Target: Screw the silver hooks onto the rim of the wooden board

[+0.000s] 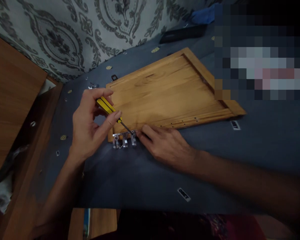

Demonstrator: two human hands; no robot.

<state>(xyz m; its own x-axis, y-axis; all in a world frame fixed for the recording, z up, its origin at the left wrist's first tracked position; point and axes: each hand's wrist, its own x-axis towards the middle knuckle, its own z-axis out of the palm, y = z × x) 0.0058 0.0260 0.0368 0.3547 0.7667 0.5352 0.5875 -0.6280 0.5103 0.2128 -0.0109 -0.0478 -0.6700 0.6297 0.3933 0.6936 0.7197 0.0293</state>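
A wooden panel [155, 90] with a raised frame lies flat on the dark blue cloth. Along its near edge, at the left corner, sits a row of shiny metal hooks [125, 141]. My left hand [90, 123] grips a screwdriver [106, 105] by its yellow and black handle, fingers wrapped round it. The shaft slants down to the right, and its tip meets the rightmost hook. My right hand [167, 143] rests on the panel's near edge, its fingertips close together beside that hook. Whatever those fingertips pinch is hidden.
The dark blue cloth [150, 186] carries small printed patches. Beyond the panel lie a small dark buckle-like piece [114, 77], some shiny metal bits [93, 86] and a long black object [183, 33]. Wooden furniture [15, 100] stands at the left; the upper right corner is pixelated.
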